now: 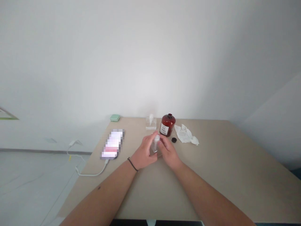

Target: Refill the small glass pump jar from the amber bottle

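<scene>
Over the bench [218, 169], the left hand [144, 153] curls fingers round a clear container [154, 148] and the right hand [170, 153] pinches its white top [157, 138]; probably light and slippery, it wants holding round the body.

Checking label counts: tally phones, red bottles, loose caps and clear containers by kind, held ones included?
Phone: 1
Red bottle: 1
Loose cap: 1
Clear containers: 2
Total: 5
</scene>
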Demonstrator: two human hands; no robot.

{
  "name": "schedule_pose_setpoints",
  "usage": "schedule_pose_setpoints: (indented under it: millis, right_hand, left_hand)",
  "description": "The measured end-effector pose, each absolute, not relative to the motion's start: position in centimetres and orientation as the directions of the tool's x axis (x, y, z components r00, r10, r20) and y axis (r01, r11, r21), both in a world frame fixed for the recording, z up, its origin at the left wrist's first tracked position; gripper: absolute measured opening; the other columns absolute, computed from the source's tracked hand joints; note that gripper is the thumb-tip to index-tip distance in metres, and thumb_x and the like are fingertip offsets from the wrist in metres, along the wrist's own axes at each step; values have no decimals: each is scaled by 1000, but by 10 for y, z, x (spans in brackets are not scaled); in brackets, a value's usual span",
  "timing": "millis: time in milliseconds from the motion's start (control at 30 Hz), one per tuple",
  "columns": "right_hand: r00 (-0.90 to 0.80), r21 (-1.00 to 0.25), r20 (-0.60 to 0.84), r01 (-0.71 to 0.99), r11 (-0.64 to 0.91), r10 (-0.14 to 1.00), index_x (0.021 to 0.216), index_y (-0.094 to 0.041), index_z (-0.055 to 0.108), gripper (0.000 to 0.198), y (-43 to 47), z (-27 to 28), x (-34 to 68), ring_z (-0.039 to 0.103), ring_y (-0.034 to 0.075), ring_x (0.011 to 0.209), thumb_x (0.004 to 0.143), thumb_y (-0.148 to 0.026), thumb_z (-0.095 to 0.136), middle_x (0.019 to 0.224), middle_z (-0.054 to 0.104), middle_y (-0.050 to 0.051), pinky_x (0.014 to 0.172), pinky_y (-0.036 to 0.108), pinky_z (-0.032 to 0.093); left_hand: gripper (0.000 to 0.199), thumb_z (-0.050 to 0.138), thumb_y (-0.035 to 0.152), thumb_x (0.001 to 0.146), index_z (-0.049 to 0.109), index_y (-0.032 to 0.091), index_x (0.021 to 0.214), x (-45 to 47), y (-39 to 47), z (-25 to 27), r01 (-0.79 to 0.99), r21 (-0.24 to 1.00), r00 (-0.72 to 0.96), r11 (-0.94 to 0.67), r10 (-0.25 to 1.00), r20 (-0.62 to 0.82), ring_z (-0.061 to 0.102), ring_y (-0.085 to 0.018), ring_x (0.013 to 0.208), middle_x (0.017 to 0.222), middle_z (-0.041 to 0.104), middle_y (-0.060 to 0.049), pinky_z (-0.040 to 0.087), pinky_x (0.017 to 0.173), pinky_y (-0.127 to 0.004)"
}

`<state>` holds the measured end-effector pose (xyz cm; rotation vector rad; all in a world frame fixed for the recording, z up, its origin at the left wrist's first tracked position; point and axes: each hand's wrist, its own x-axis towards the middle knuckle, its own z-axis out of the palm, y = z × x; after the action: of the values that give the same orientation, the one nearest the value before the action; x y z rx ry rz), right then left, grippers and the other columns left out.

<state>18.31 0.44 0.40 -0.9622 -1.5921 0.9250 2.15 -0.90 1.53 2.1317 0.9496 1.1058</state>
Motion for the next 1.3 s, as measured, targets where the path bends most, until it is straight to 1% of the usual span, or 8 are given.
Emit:
schedule_pose_setpoints:
  millis: [100,200,300,567,767,1033,1200,1300]
  right_hand:
    - [-157,-911,367,140,389,917,119,-23,59,34,4,5,183,60,23,112,96,-43,44,119,66,8,102,42,45]
    - [-177,-923,350,103,371,920,121,-23,57,38,5,3,183,62,25,111,91,-45,55,120,66,8,99,43,47]
    - [-180,-920,348,122,372,920,122,-23,56,41,7,1,183,62,26,111,87,-45,60,121,65,9,99,44,47]
    - [-171,-893,383,184,412,908,120,-23,58,35,2,8,183,61,24,113,96,-44,44,119,66,8,102,43,45]
    - [-187,-914,348,148,377,918,122,-24,57,38,6,0,183,61,25,112,89,-43,58,122,65,9,99,44,47]
    - [-175,-886,400,178,428,900,119,-24,59,34,3,7,183,60,24,115,96,-44,45,121,66,8,104,44,44]
    - [-193,-911,361,134,389,912,120,-24,58,37,4,4,183,62,25,111,90,-44,56,121,66,8,99,44,48]
    - [-200,-909,364,137,394,910,121,-24,58,37,5,3,183,61,25,112,90,-43,56,121,65,9,100,45,47]
  left_hand:
    - [93,60,5,71,20,24,153,21,-9,15,338,727,416,-598,788,454,38,-32,136,144,41,-14,32,115,-54]
    - [93,60,5,72,19,26,153,21,-10,14,331,728,418,-600,785,457,37,-32,137,145,41,-13,33,115,-54]
    - [94,59,4,71,19,26,153,21,-10,15,328,728,417,-602,784,461,37,-31,137,145,41,-13,33,116,-53]
    - [93,60,6,72,18,26,154,21,-9,14,334,731,410,-595,790,456,38,-33,137,145,40,-14,32,116,-55]
    - [93,59,5,72,18,26,153,21,-8,13,332,720,419,-609,779,466,37,-31,137,145,40,-13,32,116,-54]
    - [94,60,5,72,18,26,153,21,-9,13,342,715,412,-609,782,468,38,-33,136,145,40,-13,32,115,-55]
    - [94,59,4,72,19,27,153,21,-9,13,336,723,418,-604,783,460,38,-32,136,144,41,-13,33,115,-54]
    - [94,59,4,72,18,27,153,21,-9,13,335,727,418,-599,786,455,37,-31,137,145,40,-13,31,116,-53]
